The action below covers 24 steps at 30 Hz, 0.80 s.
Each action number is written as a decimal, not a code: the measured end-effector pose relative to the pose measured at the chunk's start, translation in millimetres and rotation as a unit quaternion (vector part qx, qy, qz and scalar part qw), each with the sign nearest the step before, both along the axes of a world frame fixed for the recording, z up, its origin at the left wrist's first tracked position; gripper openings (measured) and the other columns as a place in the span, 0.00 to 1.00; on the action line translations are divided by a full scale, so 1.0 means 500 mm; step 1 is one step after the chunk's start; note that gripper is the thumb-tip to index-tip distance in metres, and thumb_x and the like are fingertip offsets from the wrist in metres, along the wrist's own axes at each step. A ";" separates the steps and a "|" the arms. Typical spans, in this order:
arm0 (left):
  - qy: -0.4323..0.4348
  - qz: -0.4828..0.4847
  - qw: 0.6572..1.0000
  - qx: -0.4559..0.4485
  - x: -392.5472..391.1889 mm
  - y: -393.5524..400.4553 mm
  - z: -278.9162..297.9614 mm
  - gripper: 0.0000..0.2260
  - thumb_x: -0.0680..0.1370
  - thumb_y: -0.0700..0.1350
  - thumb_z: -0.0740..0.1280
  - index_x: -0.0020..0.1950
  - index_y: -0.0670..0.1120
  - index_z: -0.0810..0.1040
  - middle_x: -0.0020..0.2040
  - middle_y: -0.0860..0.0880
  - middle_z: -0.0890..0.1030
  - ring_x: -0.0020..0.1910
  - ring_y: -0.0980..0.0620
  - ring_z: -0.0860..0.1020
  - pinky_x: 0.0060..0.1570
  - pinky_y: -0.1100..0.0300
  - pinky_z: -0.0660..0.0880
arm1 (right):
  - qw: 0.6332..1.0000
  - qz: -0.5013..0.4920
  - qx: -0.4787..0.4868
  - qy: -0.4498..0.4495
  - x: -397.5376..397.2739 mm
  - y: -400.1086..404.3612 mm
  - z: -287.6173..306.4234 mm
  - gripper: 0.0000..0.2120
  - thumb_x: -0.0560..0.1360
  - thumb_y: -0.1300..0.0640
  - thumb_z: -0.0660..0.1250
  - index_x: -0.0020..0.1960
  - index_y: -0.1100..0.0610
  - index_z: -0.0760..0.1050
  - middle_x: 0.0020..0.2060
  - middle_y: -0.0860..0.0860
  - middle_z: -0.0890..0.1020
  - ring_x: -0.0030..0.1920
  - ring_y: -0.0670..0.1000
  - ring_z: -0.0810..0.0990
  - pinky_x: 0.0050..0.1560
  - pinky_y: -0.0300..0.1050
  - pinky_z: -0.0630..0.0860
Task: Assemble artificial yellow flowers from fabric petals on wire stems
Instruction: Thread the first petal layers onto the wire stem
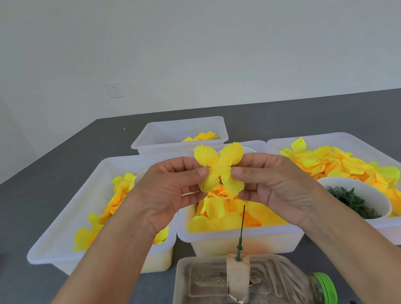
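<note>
While both hands are pinching one four-lobed yellow petal piece (219, 168) above the middle bin (231, 235), left hand (172, 194) and right hand (274, 188) are holding it unthreaded; the bare wire stem (241, 231) is standing below, waiting.

Left hand (173, 189) and right hand (268, 181) raised together, fingertips pinching.

Bright, even, soft light fills the scene; shadows under the tubs (100, 253) and bottle (253, 296) are faint. The wall (203, 35) looks washed out. Wide-angle bending curves the table (18, 182) edges. Detail is slightly soft, the yellow oversaturated.
</note>
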<state>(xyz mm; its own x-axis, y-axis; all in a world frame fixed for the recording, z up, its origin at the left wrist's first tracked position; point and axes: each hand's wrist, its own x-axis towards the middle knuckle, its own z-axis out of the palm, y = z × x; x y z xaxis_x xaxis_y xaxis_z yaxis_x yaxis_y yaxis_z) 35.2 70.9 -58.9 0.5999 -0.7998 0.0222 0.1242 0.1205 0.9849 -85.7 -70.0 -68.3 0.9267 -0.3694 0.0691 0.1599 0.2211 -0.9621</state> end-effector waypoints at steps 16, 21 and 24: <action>0.015 -0.004 1.000 -0.024 -0.029 0.003 0.013 0.13 0.62 0.39 0.70 0.47 0.44 0.80 0.37 0.47 0.84 0.34 0.51 0.82 0.34 0.61 0.79 | 0.997 0.043 0.060 -0.019 -0.025 0.001 0.009 0.10 0.60 0.62 0.71 0.41 0.55 0.85 0.36 0.52 0.84 0.33 0.47 0.82 0.34 0.39 0.78; -0.001 0.006 1.000 -0.018 -0.035 0.004 0.015 0.14 0.62 0.39 0.70 0.47 0.43 0.79 0.36 0.47 0.84 0.34 0.52 0.82 0.36 0.61 0.79 | 0.997 0.027 0.068 0.007 -0.032 0.004 0.006 0.06 0.59 0.59 0.72 0.35 0.54 0.84 0.35 0.51 0.84 0.31 0.47 0.81 0.31 0.38 0.77; -0.007 0.001 1.000 -0.011 -0.042 0.001 0.015 0.14 0.61 0.39 0.70 0.47 0.43 0.79 0.36 0.47 0.84 0.34 0.52 0.82 0.37 0.61 0.80 | 0.994 0.016 0.109 0.006 -0.031 0.006 0.002 0.06 0.56 0.58 0.74 0.33 0.54 0.83 0.34 0.52 0.84 0.31 0.48 0.80 0.32 0.38 0.77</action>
